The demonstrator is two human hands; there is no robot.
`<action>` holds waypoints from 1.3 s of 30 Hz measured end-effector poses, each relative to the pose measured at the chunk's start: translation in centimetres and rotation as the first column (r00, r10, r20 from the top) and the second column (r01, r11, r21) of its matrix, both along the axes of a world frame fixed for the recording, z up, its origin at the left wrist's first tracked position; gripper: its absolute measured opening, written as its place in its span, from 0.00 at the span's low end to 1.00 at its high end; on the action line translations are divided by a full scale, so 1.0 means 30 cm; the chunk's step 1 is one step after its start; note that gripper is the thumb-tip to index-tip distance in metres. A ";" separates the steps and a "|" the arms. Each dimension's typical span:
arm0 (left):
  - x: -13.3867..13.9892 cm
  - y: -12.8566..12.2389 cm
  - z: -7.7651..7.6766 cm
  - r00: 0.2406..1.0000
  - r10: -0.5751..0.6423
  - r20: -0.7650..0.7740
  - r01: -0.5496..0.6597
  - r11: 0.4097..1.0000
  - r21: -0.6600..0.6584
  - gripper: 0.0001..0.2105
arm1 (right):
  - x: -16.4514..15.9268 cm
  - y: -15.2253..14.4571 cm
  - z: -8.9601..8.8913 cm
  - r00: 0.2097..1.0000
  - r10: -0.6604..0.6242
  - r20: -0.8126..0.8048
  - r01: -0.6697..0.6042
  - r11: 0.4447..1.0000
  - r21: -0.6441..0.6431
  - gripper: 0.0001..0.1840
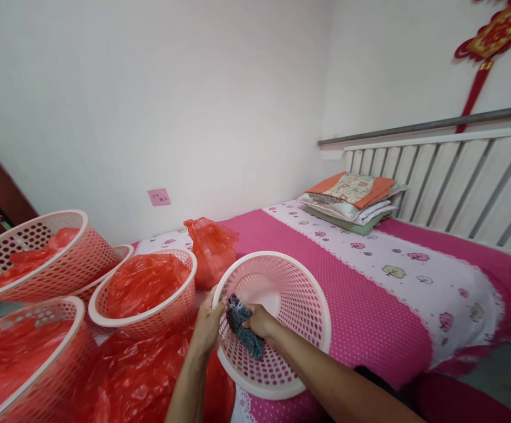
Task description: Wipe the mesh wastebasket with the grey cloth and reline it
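Note:
A pale pink plastic basket (pixel 306 294) with perforated walls is tilted on the bed, its mouth turned toward me. My left hand (pixel 209 323) is closed on the basket's left rim. Inside the mouth, my right hand (pixel 261 323) grips a dark grey fuzzy cloth (pixel 244 332), which lies against the basket's left inner wall. Part of the cloth is hidden behind my right fingers. Just left of my left hand is a heap of red plastic bags (pixel 136 376).
Several other pink baskets stand to the left, including one (pixel 99 320) filled with red plastic. A red bag (pixel 213 252) stands behind my left hand. Folded bedding (pixel 352 197) lies on the pink bedspread (pixel 255 226), near a white slatted headboard (pixel 449 182).

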State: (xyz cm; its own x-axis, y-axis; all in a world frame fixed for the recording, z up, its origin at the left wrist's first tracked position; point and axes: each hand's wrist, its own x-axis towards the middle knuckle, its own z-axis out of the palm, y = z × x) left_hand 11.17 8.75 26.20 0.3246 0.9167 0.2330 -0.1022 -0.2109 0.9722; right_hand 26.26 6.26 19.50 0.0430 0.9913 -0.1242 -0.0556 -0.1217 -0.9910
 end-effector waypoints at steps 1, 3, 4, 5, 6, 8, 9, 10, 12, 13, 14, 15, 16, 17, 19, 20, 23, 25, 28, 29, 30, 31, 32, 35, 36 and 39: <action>-0.001 0.002 -0.003 1.000 -0.006 0.005 0.006 1.000 -0.004 0.24 | -0.001 -0.009 0.000 1.000 -0.004 -0.020 0.004 1.000 -0.016 0.08; -0.003 0.004 -0.009 1.000 -0.015 0.008 0.016 1.000 -0.010 0.24 | -0.005 -0.029 0.003 0.998 -0.015 -0.065 0.013 0.999 -0.030 0.13; -0.003 0.005 -0.010 1.000 -0.018 0.009 0.018 1.000 -0.013 0.23 | -0.009 -0.040 0.006 0.996 -0.019 -0.088 0.017 0.999 -0.027 0.16; -0.004 0.005 -0.010 1.000 -0.020 0.010 0.020 1.000 -0.015 0.23 | -0.014 -0.051 0.010 0.994 -0.025 -0.108 0.023 0.999 -0.022 0.19; -0.004 0.004 -0.010 1.000 -0.023 0.013 0.023 1.000 -0.014 0.23 | -0.018 -0.062 0.015 0.992 -0.030 -0.125 0.028 0.999 -0.018 0.21; -0.004 0.004 -0.009 1.000 -0.025 0.010 0.025 1.000 -0.009 0.23 | -0.028 -0.084 0.025 0.988 -0.045 -0.148 0.044 0.999 -0.011 0.22; -0.004 0.004 -0.009 1.000 -0.024 0.005 0.024 1.000 -0.006 0.24 | -0.033 -0.095 0.031 0.987 -0.052 -0.154 0.052 0.999 -0.006 0.22; -0.004 0.004 -0.008 1.000 -0.021 -0.002 0.021 1.000 -0.004 0.24 | -0.037 -0.106 0.038 0.986 -0.057 -0.159 0.057 0.998 -0.001 0.22; -0.006 0.003 -0.008 1.000 -0.009 -0.012 0.009 1.000 -0.006 0.24 | -0.046 -0.128 0.051 0.984 -0.060 -0.166 0.063 0.998 0.008 0.23; -0.006 0.003 -0.008 1.000 -0.004 -0.015 0.004 1.000 -0.006 0.24 | -0.050 -0.138 0.057 0.984 -0.062 -0.169 0.065 0.998 0.011 0.24; -0.007 0.001 -0.006 1.000 0.002 -0.017 -0.002 1.000 -0.008 0.24 | -0.054 -0.149 0.064 0.983 -0.061 -0.172 0.065 0.998 0.018 0.24; -0.007 -0.001 -0.004 1.000 0.006 -0.022 -0.007 1.000 -0.011 0.24 | -0.057 -0.159 0.069 0.983 -0.059 -0.175 0.065 0.997 0.028 0.23; -0.007 -0.003 -0.001 0.999 0.013 -0.030 -0.013 1.000 -0.011 0.24 | -0.060 -0.169 0.075 0.983 -0.054 -0.176 0.062 0.997 0.040 0.21; -0.007 -0.007 0.004 0.999 0.018 -0.040 -0.018 1.000 -0.008 0.25 | -0.063 -0.178 0.079 0.984 -0.049 -0.173 0.059 0.997 0.055 0.18; -0.005 -0.015 0.015 0.998 0.031 -0.057 -0.031 0.999 0.013 0.25 | -0.068 -0.194 0.087 0.986 -0.034 -0.164 0.051 0.994 0.096 0.13; -0.003 -0.019 0.021 0.998 0.038 -0.058 -0.036 0.999 0.028 0.25 | -0.070 -0.201 0.090 0.986 -0.032 -0.161 0.051 0.992 0.116 0.12; 0.001 -0.027 0.034 0.999 0.042 -0.032 -0.040 0.998 0.049 0.25 | -0.078 -0.224 0.098 0.988 -0.027 -0.150 0.053 0.984 0.173 0.10; 0.003 -0.029 0.038 0.999 0.042 -0.030 -0.041 0.998 0.042 0.25 | -0.084 -0.241 0.104 0.990 -0.029 -0.138 0.055 0.981 0.187 0.10; 0.003 -0.030 0.039 0.997 0.054 -0.054 -0.052 0.998 0.039 0.26 | -0.093 -0.265 0.113 0.992 -0.028 -0.123 0.053 0.977 0.206 0.11; 0.002 -0.030 0.039 0.997 0.057 -0.060 -0.055 0.998 0.037 0.27 | -0.096 -0.273 0.115 0.994 -0.026 -0.110 0.050 0.976 0.214 0.11; 0.001 -0.030 0.038 0.996 0.059 -0.061 -0.057 0.998 0.035 0.27 | -0.098 -0.281 0.117 0.995 -0.029 -0.095 0.050 0.974 0.221 0.11; 0.000 -0.031 0.037 0.997 0.057 -0.060 -0.055 0.998 0.031 0.27 | -0.100 -0.287 0.118 0.996 -0.031 -0.080 0.049 0.974 0.222 0.11; -0.001 -0.032 0.037 0.997 0.050 -0.057 -0.049 0.998 0.026 0.27 | -0.102 -0.294 0.120 0.997 -0.032 -0.071 0.047 0.975 0.216 0.12; -0.002 -0.032 0.036 0.999 0.023 -0.045 -0.022 1.000 0.014 0.27 | -0.104 -0.313 0.129 0.994 -0.005 -0.106 0.025 0.982 0.190 0.13; -0.002 -0.032 0.036 0.999 0.018 -0.043 -0.017 1.000 0.014 0.27 | -0.103 -0.319 0.135 0.993 0.007 -0.119 0.016 0.982 0.191 0.13; -0.003 -0.030 0.039 0.999 0.024 -0.041 -0.023 1.000 0.014 0.28 | -0.098 -0.337 0.151 0.995 0.032 -0.093 -0.010 0.974 0.227 0.14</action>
State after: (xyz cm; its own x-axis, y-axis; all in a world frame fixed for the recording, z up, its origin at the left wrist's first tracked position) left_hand 11.08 7.86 27.38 0.3127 0.9211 0.2320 -0.0575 -0.2255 0.9726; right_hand 23.31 -3.85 24.04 0.0208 0.9947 0.1006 -0.1509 0.1026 -0.9832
